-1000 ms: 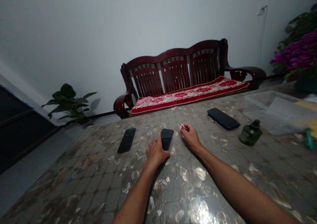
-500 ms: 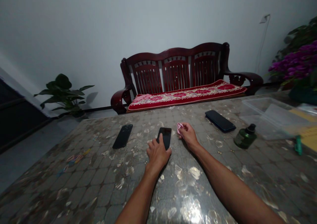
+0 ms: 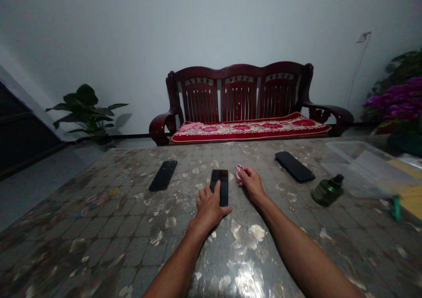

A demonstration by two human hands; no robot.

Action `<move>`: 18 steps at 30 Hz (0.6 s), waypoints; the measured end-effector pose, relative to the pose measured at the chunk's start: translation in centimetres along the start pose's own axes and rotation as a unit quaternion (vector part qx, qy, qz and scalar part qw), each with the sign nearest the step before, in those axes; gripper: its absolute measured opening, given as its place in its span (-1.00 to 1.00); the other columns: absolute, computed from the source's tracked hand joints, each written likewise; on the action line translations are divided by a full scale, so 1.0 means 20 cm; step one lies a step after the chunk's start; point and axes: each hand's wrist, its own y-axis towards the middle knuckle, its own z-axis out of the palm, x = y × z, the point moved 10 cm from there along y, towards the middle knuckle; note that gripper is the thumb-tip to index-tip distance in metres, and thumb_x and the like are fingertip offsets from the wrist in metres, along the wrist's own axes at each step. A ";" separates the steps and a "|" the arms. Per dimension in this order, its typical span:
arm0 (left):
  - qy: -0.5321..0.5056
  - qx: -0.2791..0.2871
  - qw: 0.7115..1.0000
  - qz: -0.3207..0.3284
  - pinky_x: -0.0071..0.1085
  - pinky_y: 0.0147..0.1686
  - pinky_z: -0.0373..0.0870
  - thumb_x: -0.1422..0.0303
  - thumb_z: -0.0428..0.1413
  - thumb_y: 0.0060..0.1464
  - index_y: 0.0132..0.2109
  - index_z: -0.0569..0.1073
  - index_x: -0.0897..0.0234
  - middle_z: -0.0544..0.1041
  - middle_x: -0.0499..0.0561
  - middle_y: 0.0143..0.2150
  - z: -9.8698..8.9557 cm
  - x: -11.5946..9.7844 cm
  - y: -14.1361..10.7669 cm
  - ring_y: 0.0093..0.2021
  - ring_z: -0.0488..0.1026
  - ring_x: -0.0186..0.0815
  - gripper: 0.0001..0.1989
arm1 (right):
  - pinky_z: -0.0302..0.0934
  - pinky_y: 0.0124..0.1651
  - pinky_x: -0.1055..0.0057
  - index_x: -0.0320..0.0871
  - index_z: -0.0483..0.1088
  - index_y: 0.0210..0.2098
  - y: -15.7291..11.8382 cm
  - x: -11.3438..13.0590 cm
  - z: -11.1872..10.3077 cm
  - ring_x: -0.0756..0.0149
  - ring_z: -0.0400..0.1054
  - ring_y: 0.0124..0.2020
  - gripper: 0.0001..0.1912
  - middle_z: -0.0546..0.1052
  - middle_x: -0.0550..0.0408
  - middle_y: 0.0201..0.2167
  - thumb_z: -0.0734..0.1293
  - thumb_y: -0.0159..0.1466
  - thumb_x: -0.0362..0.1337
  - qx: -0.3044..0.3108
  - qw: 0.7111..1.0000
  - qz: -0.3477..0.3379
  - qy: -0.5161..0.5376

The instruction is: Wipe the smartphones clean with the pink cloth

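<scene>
A dark phone (image 3: 223, 188) lies upright in line with me on the patterned table (image 3: 132, 236). Over its left and lower edges rests my left hand (image 3: 210, 205), fingers spread, one finger on the screen. To the right of the phone, my right hand (image 3: 252, 183) pinches a small folded pink cloth (image 3: 239, 172) just above or on the tabletop. Another black phone (image 3: 163, 175) lies to the left, and a dark phone in a blue case (image 3: 294, 166) lies to the right.
A green bottle (image 3: 327, 190) with a black cap stands right, beside a clear plastic box (image 3: 359, 175). A green object (image 3: 396, 208) lies near yellow sheets (image 3: 409, 197). Colourful bands (image 3: 99, 199) lie left. Behind the table is a wooden bench (image 3: 237, 100).
The camera view has shifted slightly. My left hand has moved a little down along the phone, showing more of its screen. My right hand still pinches the cloth.
</scene>
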 end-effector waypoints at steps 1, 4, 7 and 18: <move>-0.010 0.010 1.000 0.027 0.01 0.23 0.12 0.15 0.29 -0.10 0.43 0.07 0.16 0.04 0.29 0.44 0.00 0.00 0.00 0.35 0.05 0.24 -0.01 | 0.10 -0.56 0.52 -0.18 0.45 -0.30 0.00 -0.01 0.00 0.42 0.20 -0.56 -0.52 0.40 0.23 -0.57 0.48 -0.03 0.07 0.000 1.000 0.003 0.000; -0.045 0.015 0.994 0.100 -0.07 0.29 0.08 0.23 0.26 -0.04 0.37 0.24 0.23 0.13 0.27 0.40 -0.02 0.02 0.00 0.35 0.09 0.14 -0.18 | 0.09 -0.56 0.51 -0.19 0.48 -0.28 0.00 -0.02 0.01 0.42 0.20 -0.55 -0.50 0.42 0.21 -0.55 0.49 -0.03 0.07 0.009 1.000 0.007 -0.002; -0.071 0.001 0.988 0.140 -0.06 0.30 0.10 0.24 0.28 -0.03 0.31 0.34 0.25 0.20 0.26 0.37 -0.04 0.06 0.02 0.35 0.11 0.12 -0.26 | 0.06 -0.56 0.51 -0.19 0.50 -0.28 -0.01 -0.02 0.03 0.43 0.19 -0.56 -0.53 0.45 0.19 -0.54 0.50 -0.03 0.04 0.026 1.000 0.012 0.005; -0.122 -0.063 0.954 0.266 -0.08 0.27 0.23 0.32 0.23 0.10 0.13 0.50 0.21 0.44 0.16 0.23 -0.12 0.15 -0.01 0.23 0.35 -0.06 -0.57 | 0.18 -0.45 0.46 -0.17 0.49 -0.46 0.02 -0.08 -0.01 0.34 0.34 -0.54 -0.71 0.53 0.14 -0.57 0.49 -0.10 -0.12 0.030 0.994 0.084 0.062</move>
